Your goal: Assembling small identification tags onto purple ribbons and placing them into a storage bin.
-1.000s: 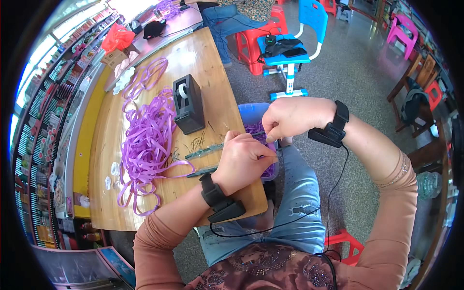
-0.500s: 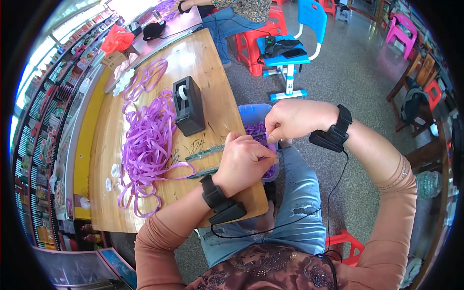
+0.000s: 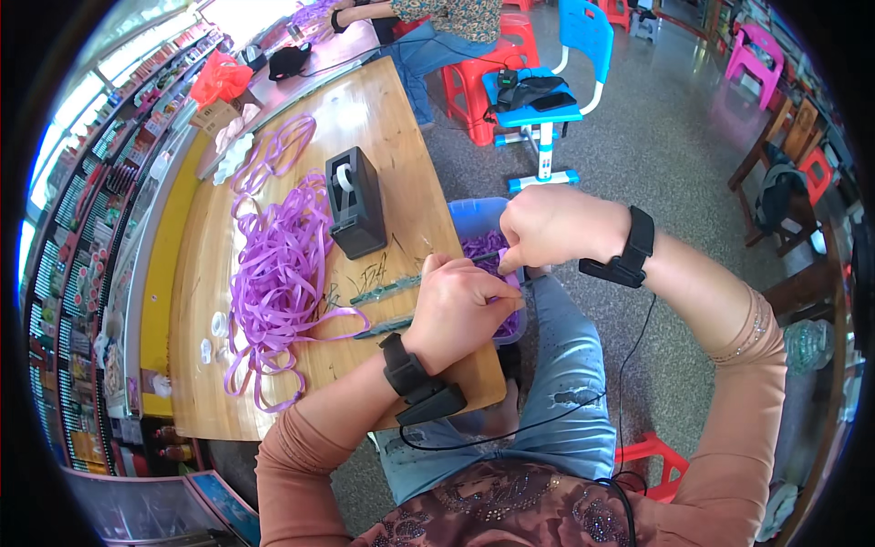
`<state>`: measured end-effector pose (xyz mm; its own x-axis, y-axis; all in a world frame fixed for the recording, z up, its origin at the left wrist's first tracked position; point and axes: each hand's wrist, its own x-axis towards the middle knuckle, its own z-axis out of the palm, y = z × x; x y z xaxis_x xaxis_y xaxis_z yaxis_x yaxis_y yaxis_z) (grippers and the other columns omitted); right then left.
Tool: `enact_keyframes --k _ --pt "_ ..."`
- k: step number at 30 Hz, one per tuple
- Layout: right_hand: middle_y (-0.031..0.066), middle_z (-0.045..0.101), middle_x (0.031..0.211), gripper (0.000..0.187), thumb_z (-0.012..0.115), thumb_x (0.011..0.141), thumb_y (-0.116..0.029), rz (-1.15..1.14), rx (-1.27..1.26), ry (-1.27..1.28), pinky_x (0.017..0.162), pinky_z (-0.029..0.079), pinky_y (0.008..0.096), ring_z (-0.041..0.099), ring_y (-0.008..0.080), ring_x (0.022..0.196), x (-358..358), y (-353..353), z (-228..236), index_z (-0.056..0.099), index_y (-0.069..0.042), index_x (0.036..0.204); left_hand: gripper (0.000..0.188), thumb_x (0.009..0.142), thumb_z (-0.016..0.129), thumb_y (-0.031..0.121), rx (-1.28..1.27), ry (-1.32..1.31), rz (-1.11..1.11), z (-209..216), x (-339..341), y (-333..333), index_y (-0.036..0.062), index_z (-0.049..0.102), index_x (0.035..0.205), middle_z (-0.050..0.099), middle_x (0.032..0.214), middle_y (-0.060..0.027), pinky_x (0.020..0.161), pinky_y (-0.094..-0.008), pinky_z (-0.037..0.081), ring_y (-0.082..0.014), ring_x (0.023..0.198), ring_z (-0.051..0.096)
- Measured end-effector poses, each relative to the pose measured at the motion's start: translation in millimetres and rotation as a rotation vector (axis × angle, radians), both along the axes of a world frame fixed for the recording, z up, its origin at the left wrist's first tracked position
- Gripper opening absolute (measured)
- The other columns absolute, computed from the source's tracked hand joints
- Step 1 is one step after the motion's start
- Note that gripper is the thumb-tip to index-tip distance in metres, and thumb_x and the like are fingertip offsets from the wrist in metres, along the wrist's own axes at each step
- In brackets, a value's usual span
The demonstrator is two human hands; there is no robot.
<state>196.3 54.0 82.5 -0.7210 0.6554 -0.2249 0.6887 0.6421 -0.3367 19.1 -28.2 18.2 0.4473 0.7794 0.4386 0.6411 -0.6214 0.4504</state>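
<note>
My left hand point(image 3: 460, 305) is closed in a pinch at the table's right edge. What its fingertips grip is hidden. My right hand point(image 3: 558, 223) is just beyond it to the right, its thumb and fingers pinched on a bit of purple ribbon. Two dark green strips point(image 3: 387, 290) lie across the table edge, partly under my left hand. Left of the hands, a large tangled heap of purple ribbon point(image 3: 278, 260) covers the tabletop. Below the hands stands a blue plastic bin point(image 3: 478, 213) holding short purple pieces.
A black tape dispenser point(image 3: 357, 205) stands on the wooden table point(image 3: 401, 118) beside the heap. Small white tape rolls point(image 3: 219, 324) lie at its left. Beyond are a blue chair point(image 3: 538, 109), red stools point(image 3: 469, 100) and a seated person point(image 3: 447, 41). Packed shelves point(image 3: 82, 273) line the left.
My right hand has shifted slightly and its wrist has turned. My left hand stays almost in place, still pinched.
</note>
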Motion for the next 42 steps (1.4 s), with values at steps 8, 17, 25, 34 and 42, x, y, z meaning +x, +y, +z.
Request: enact_keyframes --k 8,17,25,34,42 --pt "0.0108 0.07 0.075 0.025 0.068 0.083 -0.027 0.093 0.055 0.299 0.06 0.052 0.0365 0.067 0.0247 0.065 15 8 -9 0.07 -0.003 0.082 0.009 0.067 0.082 0.019 -0.004 0.018 0.022 -2 0 -2 0.0156 0.076 0.074 0.069 0.069 -0.0001 0.074 -0.0341 0.039 -0.0164 0.067 0.062" --pt "0.0112 0.069 0.077 0.022 0.063 0.08 -0.022 0.37 -0.008 0.089 0.062 0.052 0.0377 0.067 0.0264 0.067 -10 14 -2 0.074 -0.008 0.093 0.004 0.067 0.077 0.017 -0.043 0.018 0.031 1 0 -3 0.0159 0.076 0.071 0.07 0.07 -0.0015 0.074 -0.035 0.039 -0.019 0.071 0.064" --pt "0.0129 0.07 0.081 0.026 0.061 0.075 -0.026 0.371 -0.048 -0.362 0.073 0.051 0.0422 0.067 0.031 0.08 -40 16 20 0.074 -0.009 0.09 0.002 0.069 0.076 0.016 -0.028 -0.01 0.022 1 3 -1 0.0164 0.075 0.07 0.066 0.066 -0.0012 0.074 -0.0346 0.039 -0.0185 0.069 0.063" --pt "0.0143 0.07 0.082 0.035 0.062 0.083 -0.035 0.345 -0.195 -0.182 0.068 0.05 0.0374 0.067 0.0272 0.078 -18 25 16 0.072 -0.004 0.094 0.002 0.068 0.076 0.016 -0.042 0.004 0.021 0 3 0 0.0162 0.075 0.07 0.066 0.066 -0.0018 0.074 -0.0346 0.039 -0.0189 0.069 0.063" --pt "0.0004 0.066 0.083 0.046 0.057 0.096 -0.048 -0.458 -0.456 0.594 0.068 0.045 0.0246 0.055 0.0065 0.077 57 -14 -68 0.068 -0.004 0.09 0.007 0.068 0.08 0.017 -0.007 0.003 0.028 -1 -2 -2 0.0151 0.075 0.073 0.067 0.066 -0.0009 0.071 -0.0346 0.04 -0.0186 0.066 0.061"
